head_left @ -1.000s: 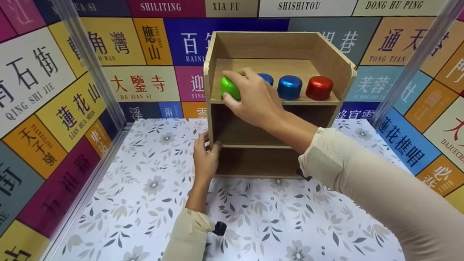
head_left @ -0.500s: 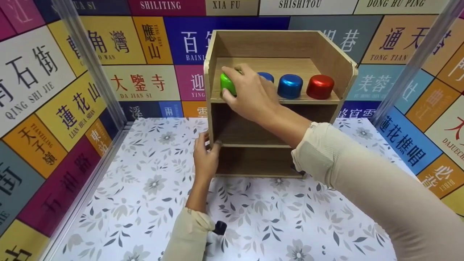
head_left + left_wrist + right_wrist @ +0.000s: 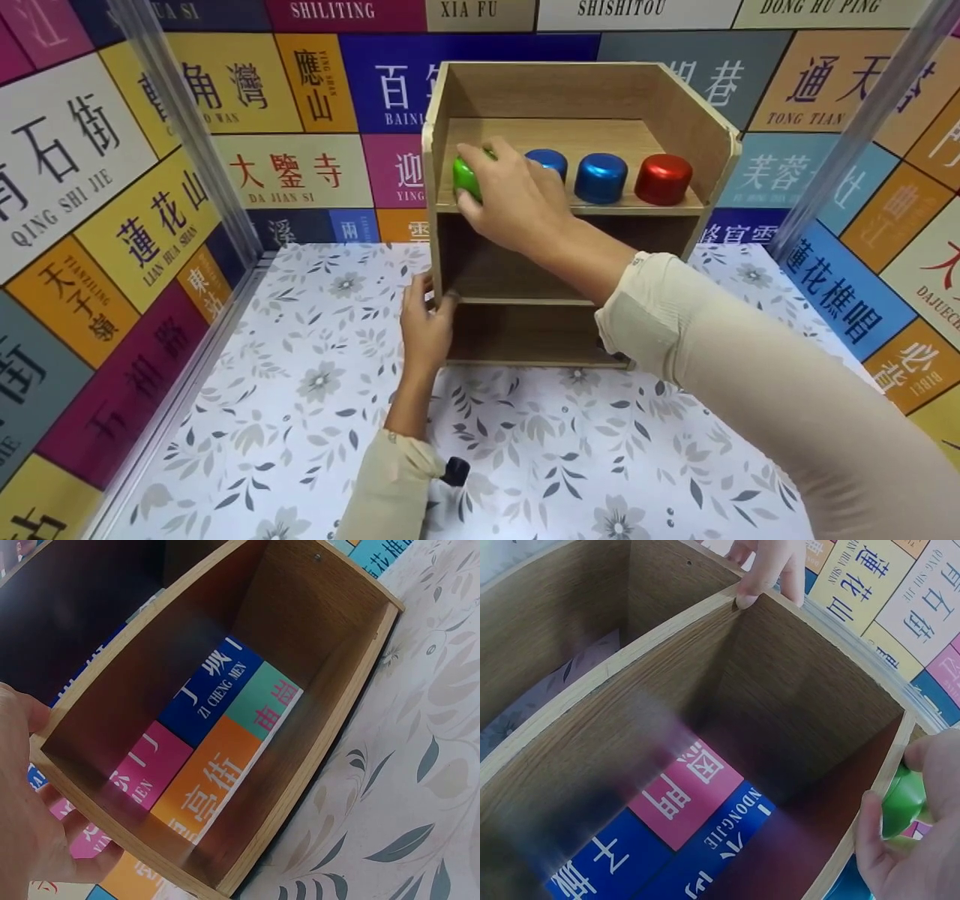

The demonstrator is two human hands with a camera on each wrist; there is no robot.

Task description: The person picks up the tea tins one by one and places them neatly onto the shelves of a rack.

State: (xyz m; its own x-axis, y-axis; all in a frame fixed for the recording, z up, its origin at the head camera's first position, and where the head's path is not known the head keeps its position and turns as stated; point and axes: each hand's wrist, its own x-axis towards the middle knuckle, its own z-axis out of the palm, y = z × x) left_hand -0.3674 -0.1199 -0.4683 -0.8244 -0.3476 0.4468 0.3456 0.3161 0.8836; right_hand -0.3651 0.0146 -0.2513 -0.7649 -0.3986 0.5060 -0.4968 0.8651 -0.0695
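Observation:
A small wooden shelf (image 3: 555, 133) stands in front of me with its open side facing me. My right hand (image 3: 517, 196) holds a shiny green upturned cup (image 3: 466, 180) at the left end of the top tier, fingers over the top and thumb on the near side. Beside it sit two blue cups (image 3: 601, 180) and a red cup (image 3: 664, 181) in a row. Lower down, my left hand (image 3: 424, 330) grips the shelf's left side panel, thumb at the middle board's front edge and fingers outside. In the right wrist view the green cup (image 3: 904, 802) shows beyond the board's edge.
The shelf's two lower compartments (image 3: 540, 334) face me. A white tablecloth (image 3: 322, 450) with grey leaves lies beneath. Colourful panels (image 3: 292, 172) with lettering form walls behind and at both sides. A black strap piece (image 3: 455, 472) is at the left cuff.
My right hand has shifted slightly left with the green cup, uncovering more of the nearer blue cup. The left hand keeps its grip on the shelf's side panel.

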